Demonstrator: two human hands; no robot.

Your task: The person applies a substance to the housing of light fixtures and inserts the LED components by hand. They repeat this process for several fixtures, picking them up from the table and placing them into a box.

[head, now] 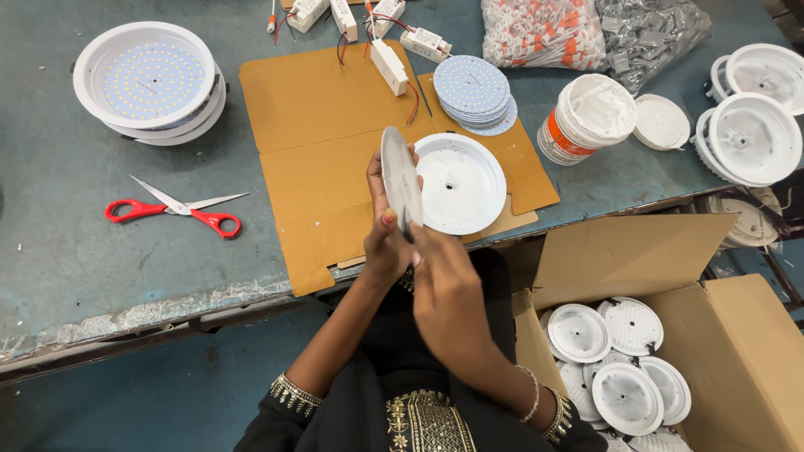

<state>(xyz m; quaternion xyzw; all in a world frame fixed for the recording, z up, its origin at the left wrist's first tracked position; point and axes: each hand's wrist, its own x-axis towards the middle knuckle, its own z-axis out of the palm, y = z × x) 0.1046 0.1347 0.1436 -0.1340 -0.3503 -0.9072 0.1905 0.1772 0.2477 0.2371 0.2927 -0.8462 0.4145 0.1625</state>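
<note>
My left hand [383,238] holds a thin round disc [400,180] on edge above the brown cardboard sheet [318,125]. My right hand [444,280] is close beside it, fingertips touching the disc's lower edge. Just right of the disc a white round lamp housing [462,184] lies on the cardboard. Behind it sits a stack of round LED boards [474,89].
Red-handled scissors [176,209] lie to the left. Stacked white lamp housings [149,79] are at the far left, more [754,134] at the far right. A white tub [586,117], small driver boxes with wires [389,67], bagged parts [544,33] and an open carton of housings [624,368] surround me.
</note>
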